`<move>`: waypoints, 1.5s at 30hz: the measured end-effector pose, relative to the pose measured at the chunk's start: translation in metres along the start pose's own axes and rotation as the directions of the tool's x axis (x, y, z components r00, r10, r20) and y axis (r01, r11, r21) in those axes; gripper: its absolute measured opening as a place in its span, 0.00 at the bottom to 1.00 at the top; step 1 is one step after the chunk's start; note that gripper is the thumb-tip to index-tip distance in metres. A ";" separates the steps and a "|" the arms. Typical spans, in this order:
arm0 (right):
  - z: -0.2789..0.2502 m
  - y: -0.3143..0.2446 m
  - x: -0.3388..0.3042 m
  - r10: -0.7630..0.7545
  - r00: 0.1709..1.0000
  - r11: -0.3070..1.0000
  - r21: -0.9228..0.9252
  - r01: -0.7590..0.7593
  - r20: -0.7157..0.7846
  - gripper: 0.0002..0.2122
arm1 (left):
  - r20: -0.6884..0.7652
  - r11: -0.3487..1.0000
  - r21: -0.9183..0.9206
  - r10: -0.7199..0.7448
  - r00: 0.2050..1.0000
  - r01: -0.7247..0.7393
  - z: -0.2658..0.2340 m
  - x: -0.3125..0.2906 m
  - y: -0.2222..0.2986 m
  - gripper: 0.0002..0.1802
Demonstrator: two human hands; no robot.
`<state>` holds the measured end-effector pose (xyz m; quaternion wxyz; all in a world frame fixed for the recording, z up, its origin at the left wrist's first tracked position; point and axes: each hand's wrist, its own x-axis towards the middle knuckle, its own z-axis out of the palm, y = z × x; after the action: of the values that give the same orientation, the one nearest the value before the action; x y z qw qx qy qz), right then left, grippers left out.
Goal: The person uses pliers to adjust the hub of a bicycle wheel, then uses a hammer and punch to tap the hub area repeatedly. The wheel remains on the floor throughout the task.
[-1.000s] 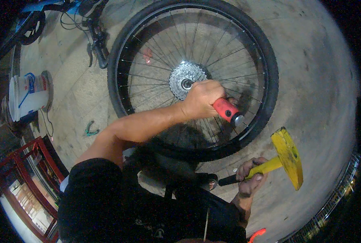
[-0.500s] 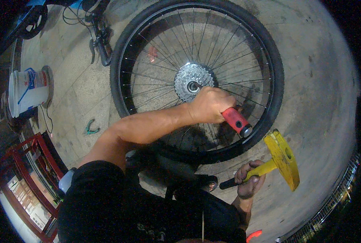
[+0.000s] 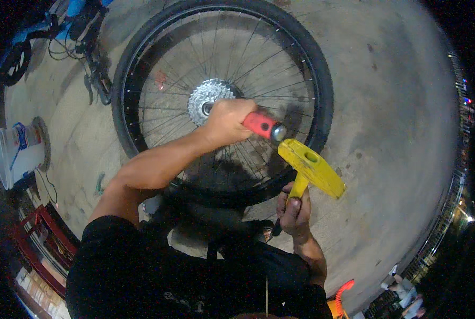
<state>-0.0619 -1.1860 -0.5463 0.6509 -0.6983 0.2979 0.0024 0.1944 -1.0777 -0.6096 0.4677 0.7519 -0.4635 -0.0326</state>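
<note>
Open floor (image 3: 391,106) at the frame's right leaves room to pass; the wheel (image 3: 208,88) at upper centre, yellow hammer (image 3: 313,171) right of centre and bucket (image 3: 20,159) at left obstruct.

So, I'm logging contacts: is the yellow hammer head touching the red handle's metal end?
Cannot tell. In the head view, the yellow hammer head borders the metal end of the red handle, but a depth gap could be hidden.

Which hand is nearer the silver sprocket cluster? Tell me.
Left. The left hand, gripping the red tool, is at the lower right edge of the silver sprocket cluster; the right hand, holding the yellow hammer, is farther down and right.
</note>
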 end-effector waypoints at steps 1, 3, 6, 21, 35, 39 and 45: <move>-0.003 0.001 -0.003 0.052 0.999 0.996 0.068 -0.052 0.004 0.25 | 0.014 0.999 0.029 -0.025 1.000 0.025 0.002 0.001 0.001 0.11; -0.004 -0.017 -0.010 -0.016 0.989 0.981 0.188 0.044 -0.148 0.26 | -0.021 1.000 0.008 0.013 1.000 -0.013 -0.001 0.002 0.004 0.13; -0.013 -0.036 -0.014 -0.181 0.949 0.925 0.282 0.254 -0.260 0.27 | -0.037 0.998 0.023 0.057 0.998 -0.057 -0.003 -0.004 0.000 0.16; -0.005 -0.013 -0.015 -0.099 0.973 0.941 0.298 0.160 -0.209 0.31 | -0.062 0.995 0.023 0.094 0.994 -0.092 0.009 -0.006 -0.004 0.17; 0.005 -0.026 -0.004 -0.111 0.989 0.946 0.295 0.135 -0.094 0.30 | -0.059 0.988 -0.080 0.124 0.991 -0.128 -0.003 -0.004 -0.005 0.14; 0.008 -0.032 -0.003 -0.043 0.995 0.950 0.305 0.070 -0.095 0.32 | -0.043 0.989 -0.082 0.121 0.992 -0.124 -0.005 -0.003 -0.003 0.13; 0.010 -0.028 -0.003 -0.135 0.981 0.965 0.205 0.163 -0.142 0.29 | 0.026 0.993 -0.034 0.116 0.993 -0.115 -0.002 -0.002 -0.003 0.13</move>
<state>-0.0487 -1.1765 -0.5211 0.7008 -0.6429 0.2836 -0.1231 0.1958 -1.0743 -0.6115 0.4741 0.7156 -0.5124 -0.0235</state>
